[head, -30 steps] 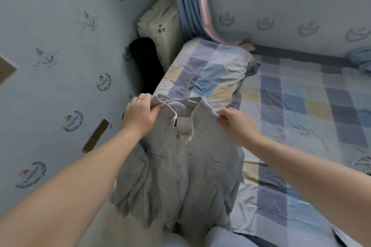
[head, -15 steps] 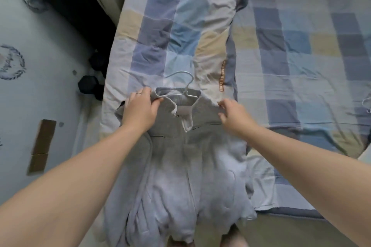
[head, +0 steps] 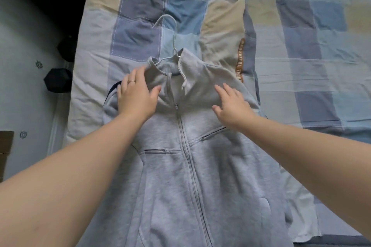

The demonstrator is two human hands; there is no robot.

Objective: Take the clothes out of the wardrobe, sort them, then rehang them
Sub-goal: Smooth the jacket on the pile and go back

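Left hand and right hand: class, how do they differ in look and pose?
The left hand wears a ring; the right hand shows none. The left hand's fingers lie together, reaching the collar; the right hand's are spread, farther from it. Both are open over the grey jacket.

One grey zip-up hoodie (head: 180, 176), one white hanger (head: 173, 38), one checked quilt (head: 140, 6). Two hands: left hand (head: 136, 96), right hand (head: 230, 106). One ring (head: 131, 81). Two dark dumbbells (head: 58, 80) on the floor.
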